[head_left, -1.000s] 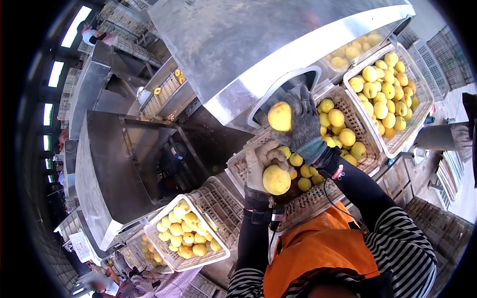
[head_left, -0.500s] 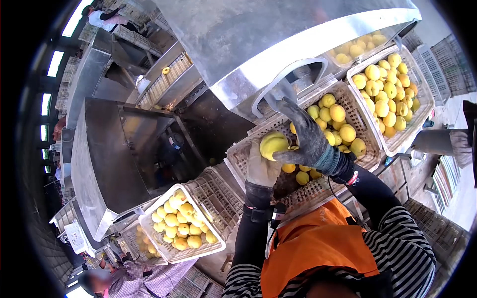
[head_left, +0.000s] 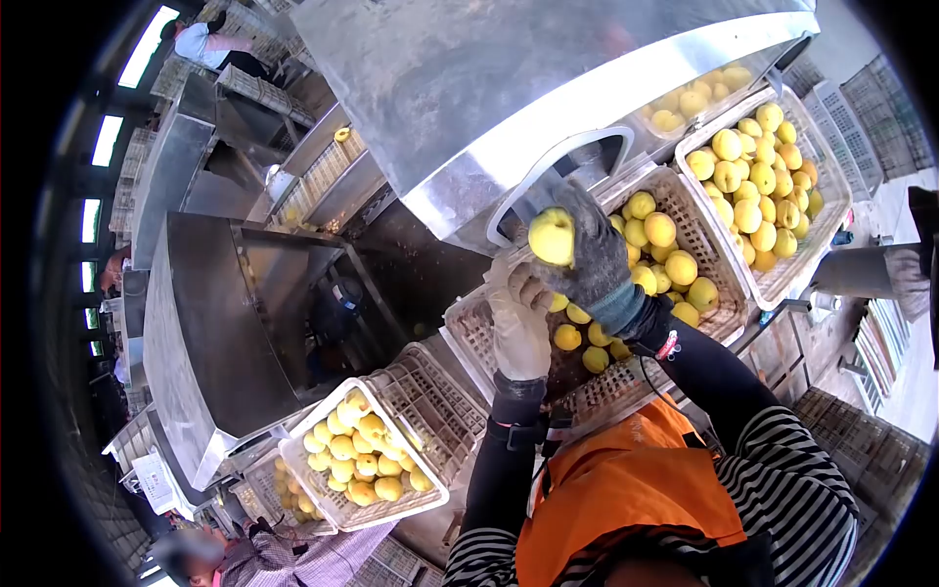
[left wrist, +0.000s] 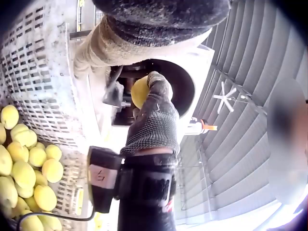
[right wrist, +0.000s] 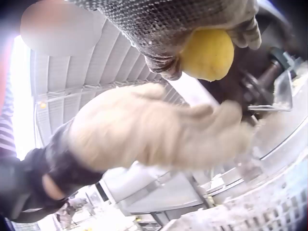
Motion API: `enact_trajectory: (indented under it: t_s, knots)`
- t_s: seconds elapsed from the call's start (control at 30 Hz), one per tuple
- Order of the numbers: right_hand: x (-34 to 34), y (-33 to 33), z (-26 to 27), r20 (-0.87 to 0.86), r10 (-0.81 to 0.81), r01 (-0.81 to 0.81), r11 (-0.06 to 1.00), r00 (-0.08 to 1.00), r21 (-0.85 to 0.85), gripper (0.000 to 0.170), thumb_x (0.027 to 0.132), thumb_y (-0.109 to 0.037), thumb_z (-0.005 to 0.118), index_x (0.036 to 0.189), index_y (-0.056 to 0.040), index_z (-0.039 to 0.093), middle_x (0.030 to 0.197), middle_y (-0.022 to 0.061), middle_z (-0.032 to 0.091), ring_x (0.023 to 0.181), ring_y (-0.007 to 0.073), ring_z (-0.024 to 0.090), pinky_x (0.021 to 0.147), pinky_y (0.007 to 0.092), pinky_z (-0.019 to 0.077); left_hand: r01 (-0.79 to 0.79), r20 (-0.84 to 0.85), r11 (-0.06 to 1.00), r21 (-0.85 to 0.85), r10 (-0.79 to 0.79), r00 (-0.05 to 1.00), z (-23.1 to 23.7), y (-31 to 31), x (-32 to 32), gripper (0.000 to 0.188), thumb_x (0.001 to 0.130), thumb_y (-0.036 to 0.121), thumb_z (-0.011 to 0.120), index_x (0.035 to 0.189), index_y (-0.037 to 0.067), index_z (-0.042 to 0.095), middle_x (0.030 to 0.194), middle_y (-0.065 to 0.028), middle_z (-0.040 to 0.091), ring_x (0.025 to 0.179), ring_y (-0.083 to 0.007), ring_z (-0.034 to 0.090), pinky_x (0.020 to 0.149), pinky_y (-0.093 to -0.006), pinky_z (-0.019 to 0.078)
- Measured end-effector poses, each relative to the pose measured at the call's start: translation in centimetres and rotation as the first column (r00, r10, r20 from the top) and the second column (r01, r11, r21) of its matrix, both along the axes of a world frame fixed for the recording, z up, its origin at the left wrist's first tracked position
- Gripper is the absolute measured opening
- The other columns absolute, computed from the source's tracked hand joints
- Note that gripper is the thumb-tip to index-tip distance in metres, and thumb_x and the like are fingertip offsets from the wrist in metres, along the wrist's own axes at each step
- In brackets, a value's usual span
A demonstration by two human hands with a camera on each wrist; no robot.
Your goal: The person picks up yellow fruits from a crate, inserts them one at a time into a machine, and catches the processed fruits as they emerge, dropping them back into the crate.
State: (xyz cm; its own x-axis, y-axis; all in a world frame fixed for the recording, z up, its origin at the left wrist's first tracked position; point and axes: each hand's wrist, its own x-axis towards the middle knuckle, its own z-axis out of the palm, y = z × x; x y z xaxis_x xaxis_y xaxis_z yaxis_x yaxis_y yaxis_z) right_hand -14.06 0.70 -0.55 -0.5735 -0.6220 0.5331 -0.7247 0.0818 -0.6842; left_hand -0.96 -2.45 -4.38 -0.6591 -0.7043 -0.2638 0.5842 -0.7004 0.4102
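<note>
My right hand (head_left: 600, 256), in a grey knitted glove, grips a yellow peach (head_left: 552, 237) in front of the round opening (head_left: 614, 147) of a metal machine. The right wrist view shows the peach (right wrist: 209, 54) between its thumb and fingers, with dark metal parts inside the opening close by. Beside and below it, my left hand (head_left: 519, 331) wears a cream glove and holds nothing. Its fingers extend loosely toward the machine, blurred in the right wrist view. Under both hands sits a plastic crate (head_left: 729, 311) with several yellow peaches (head_left: 660, 230) in it.
A full crate of peaches (head_left: 753, 196) stands at right, and a tilted crate (head_left: 437, 501) at lower left. Sheet-metal machine housings (head_left: 210, 313) fill the left side. Other people (head_left: 210, 44) are at far left and lower left.
The peach that was between both hands has gone up toward the opening in my right hand. My left hand has let go of it; the larger peach seen earlier at my left palm is gone.
</note>
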Motion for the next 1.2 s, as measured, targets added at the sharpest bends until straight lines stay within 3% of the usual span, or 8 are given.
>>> enact_trajectory:
  t_s: [0.1,0.23,0.3,0.4,0.63,0.9,1.1,1.2]
  knots:
    - [-4.6,-6.8,-4.0,-0.066,-0.107,0.110,0.992,0.992,0.057,0.048,0.074,-0.030,0.070,0.109,-0.0023,0.054,0.107,0.0107,0.054,0.099,0.0268,0.053,0.086,0.0363,0.0442,0.603,0.696,0.351,-0.716,0.299,0.653,-25.9,-0.7,6.0,0.070,0.088,0.054,0.046,0.141,0.013,0.026,0.136,-0.0172,0.032,0.121,-0.0281,0.040,0.101,-0.0424,0.0319]
    - [-4.6,-2.9,-0.7,-0.407,-0.050,0.042,0.999,0.912,-0.030,0.075,0.074,-0.040,0.070,0.123,0.0058,0.036,0.117,0.0261,0.045,0.107,0.0388,0.049,0.085,0.0433,0.0458,0.706,0.973,0.677,0.210,-0.075,-0.217,-13.3,2.5,-0.9,0.092,0.076,0.044,0.067,0.144,0.015,0.012,0.145,-0.0256,0.015,0.124,-0.0393,0.038,0.097,-0.0489,0.0361]
    - [-2.9,1.4,-1.4,0.146,0.239,-0.242,0.970,0.960,0.004,0.032,0.082,-0.023,0.064,0.104,-0.0028,0.053,0.099,0.0155,0.060,0.085,0.0286,0.061,0.074,0.0381,0.0495,0.605,0.962,0.784,0.138,-0.253,0.107,-24.3,5.2,0.4,0.096,0.072,0.039,0.070,0.143,0.016,0.011,0.142,-0.0274,0.016,0.125,-0.0423,0.033,0.098,-0.0486,0.0349]
    - [-1.7,4.5,-11.1,-0.170,0.311,-0.016,0.516,0.935,0.856,0.014,0.078,-0.016,0.058,0.088,-0.0056,0.057,0.076,0.0121,0.060,0.068,0.0284,0.060,0.061,0.0389,0.0482,0.728,0.971,0.662,0.178,-0.238,-0.020,-28.4,7.6,0.2,0.088,0.068,0.041,0.072,0.136,0.012,0.025,0.137,-0.0226,0.026,0.125,-0.0472,0.023,0.099,-0.0490,0.0339]
    - [-1.0,3.8,-27.2,-0.370,0.359,0.265,0.308,0.857,0.914,0.008,0.075,-0.016,0.059,0.081,-0.0123,0.062,0.077,0.0079,0.062,0.069,0.0228,0.062,0.058,0.0371,0.0473,0.827,0.933,0.506,0.244,0.111,-0.343,-21.5,7.2,-3.7,0.081,0.069,0.051,0.068,0.132,0.013,0.035,0.129,-0.0133,0.041,0.117,-0.0382,0.042,0.091,-0.0458,0.0431]
    - [-2.7,4.6,-26.4,-0.424,0.472,0.136,0.529,0.772,0.837,0.008,0.076,-0.015,0.059,0.079,-0.0149,0.066,0.077,0.0056,0.066,0.075,0.0220,0.065,0.057,0.0355,0.0486,0.807,0.986,0.591,0.020,-0.144,0.081,-21.0,5.3,-1.9,0.066,0.074,0.035,0.074,0.128,0.008,0.047,0.118,-0.0123,0.058,0.107,-0.0266,0.055,0.088,-0.0351,0.0448]
    - [-6.1,4.4,-13.9,0.380,0.224,-0.436,0.317,0.897,0.842,0.062,0.070,-0.023,0.073,0.123,-0.0060,0.045,0.103,0.0156,0.063,0.096,0.0315,0.061,0.079,0.0396,0.0488,0.111,0.455,0.975,0.191,-0.188,0.871,-17.8,7.3,3.0,0.060,0.083,0.028,0.068,0.133,0.008,0.040,0.122,-0.0086,0.053,0.103,-0.0189,0.056,0.084,-0.0315,0.0477]
    - [-5.3,7.4,-7.0,0.700,0.407,-0.679,0.718,0.587,0.152,0.074,0.072,-0.022,0.074,0.133,-0.0049,0.036,0.125,0.0127,0.050,0.115,0.0210,0.048,0.096,0.0358,0.0392,0.270,0.375,0.950,-0.159,-0.195,0.906,-6.2,6.1,2.8,0.071,0.078,0.043,0.069,0.131,0.007,0.039,0.113,-0.0092,0.055,0.093,-0.0229,0.060,0.079,-0.0342,0.0508]
